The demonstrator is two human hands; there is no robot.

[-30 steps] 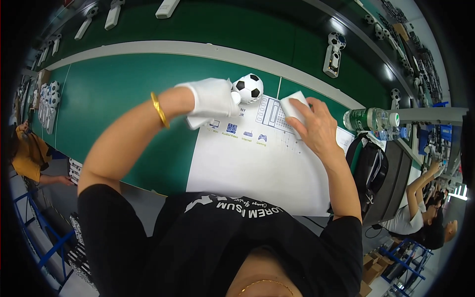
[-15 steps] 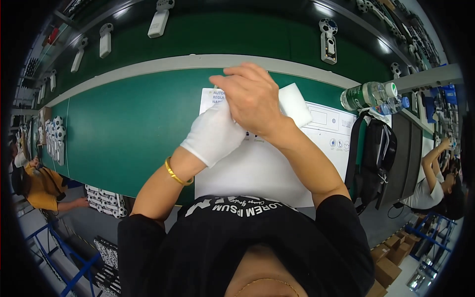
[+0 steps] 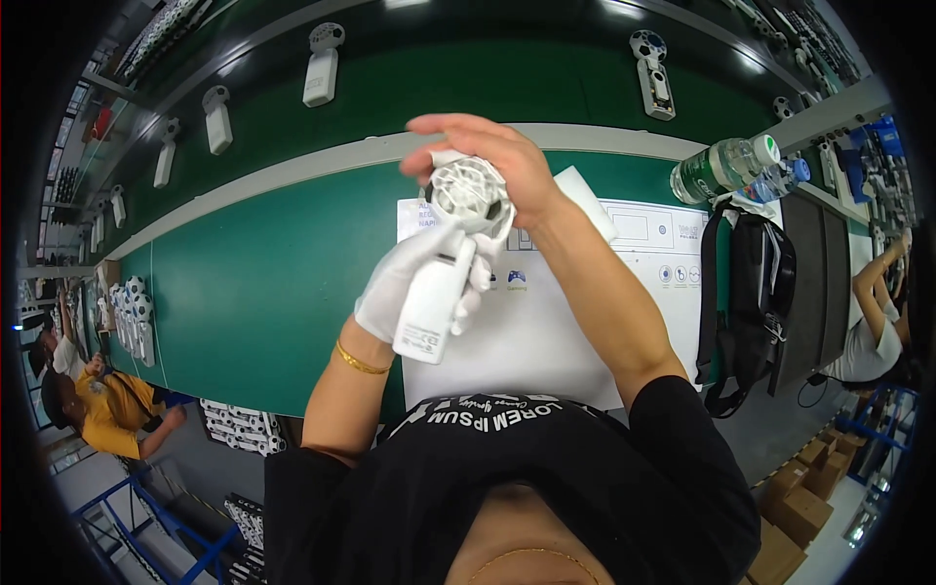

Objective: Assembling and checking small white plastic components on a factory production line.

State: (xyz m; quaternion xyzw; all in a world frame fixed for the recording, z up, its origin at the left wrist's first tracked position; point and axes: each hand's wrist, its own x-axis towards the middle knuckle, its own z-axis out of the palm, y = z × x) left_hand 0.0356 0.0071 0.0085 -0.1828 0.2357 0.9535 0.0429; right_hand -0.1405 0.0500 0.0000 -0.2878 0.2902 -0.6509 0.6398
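Observation:
A white handheld fan (image 3: 429,317) with a round, football-patterned caged head is held over the bench, its handle slanting toward me. My left hand (image 3: 385,290), in a white glove, is closed around the handle, fingertips showing on its right side. Bare, my right hand (image 3: 522,171) curves around the far and right side of the fan head, its fingers reaching left past it. Part of that grip is hidden behind the head. Beneath both hands lies a large white printed sheet (image 3: 556,341). A white foam-like block (image 3: 585,200) rests by my right wrist.
Two plastic bottles (image 3: 721,171) and a black backpack (image 3: 751,292) stand on the right. Beyond the bench rail, similar fans (image 3: 322,73) lie spaced along a green belt. More fans (image 3: 136,312) stand at the bench's left end, near people at work.
The fan, earlier hidden under my hands, now shows with its handle toward me. My left hand has turned to show its fingers around the handle. The view has shifted slightly.

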